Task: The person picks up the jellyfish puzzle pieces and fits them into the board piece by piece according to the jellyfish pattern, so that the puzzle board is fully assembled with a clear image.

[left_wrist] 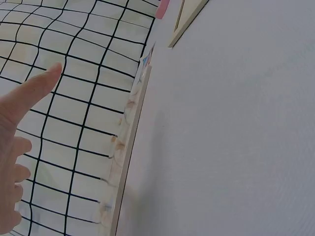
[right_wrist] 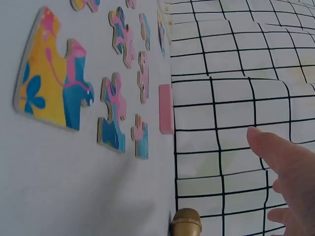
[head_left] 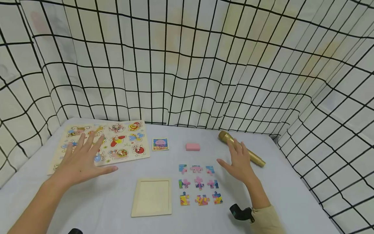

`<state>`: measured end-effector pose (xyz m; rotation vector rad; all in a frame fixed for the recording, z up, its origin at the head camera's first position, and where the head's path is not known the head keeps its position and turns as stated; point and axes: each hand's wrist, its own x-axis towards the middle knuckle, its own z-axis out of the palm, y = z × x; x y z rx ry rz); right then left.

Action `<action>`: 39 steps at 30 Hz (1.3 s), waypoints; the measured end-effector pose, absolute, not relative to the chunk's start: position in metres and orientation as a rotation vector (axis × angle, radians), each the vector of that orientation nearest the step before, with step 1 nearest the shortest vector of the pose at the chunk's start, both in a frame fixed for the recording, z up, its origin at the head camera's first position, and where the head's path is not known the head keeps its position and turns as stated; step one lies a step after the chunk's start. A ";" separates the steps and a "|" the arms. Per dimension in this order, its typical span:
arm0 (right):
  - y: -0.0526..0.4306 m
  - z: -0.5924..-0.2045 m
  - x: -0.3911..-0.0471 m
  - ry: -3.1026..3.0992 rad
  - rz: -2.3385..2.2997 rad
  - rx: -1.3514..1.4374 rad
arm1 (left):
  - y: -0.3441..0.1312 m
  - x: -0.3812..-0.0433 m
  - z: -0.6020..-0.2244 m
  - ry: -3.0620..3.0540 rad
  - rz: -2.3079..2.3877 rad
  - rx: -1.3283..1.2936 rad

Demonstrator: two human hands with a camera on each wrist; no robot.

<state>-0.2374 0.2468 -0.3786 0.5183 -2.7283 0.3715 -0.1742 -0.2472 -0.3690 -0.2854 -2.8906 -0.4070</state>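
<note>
My left hand (head_left: 80, 162), fingers spread, hovers over the near side of a wooden peg puzzle board (head_left: 128, 127) printed with insects. In the left wrist view its thumb (left_wrist: 42, 86) points out and nothing is held. My right hand (head_left: 240, 164) is likewise spread, its fingertips overlapping a gold microphone (head_left: 256, 158) in the head view. Left of that hand lie several jigsaw pieces (head_left: 199, 183) in rows, pink, blue and yellow. Beside them is a shallow wooden puzzle frame (head_left: 155, 196). The right wrist view shows a yellow corner piece (right_wrist: 51, 73) up close.
A pink block (head_left: 193, 147) and a small picture card (head_left: 160, 144) of a pink sea creature lie toward the back of the white table (head_left: 108, 201). Black netting (head_left: 175, 65) over white sheeting rises behind and at both sides. A black device (head_left: 242, 213) sits at the right wrist.
</note>
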 end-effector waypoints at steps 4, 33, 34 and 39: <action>0.233 -0.381 -0.241 -2.710 0.388 0.591 | -0.243 -0.175 -0.370 -2.846 -0.411 -0.347; 0.147 -0.396 -0.252 -2.747 0.464 0.821 | -0.186 -0.154 -0.416 -2.392 -0.400 -1.073; 0.144 -0.397 -0.252 -2.751 0.458 0.826 | -0.184 -0.153 -0.419 -2.397 -0.402 -1.075; 0.133 -0.400 -0.252 -2.768 0.458 0.851 | -0.178 -0.147 -0.429 -2.388 -0.436 -1.070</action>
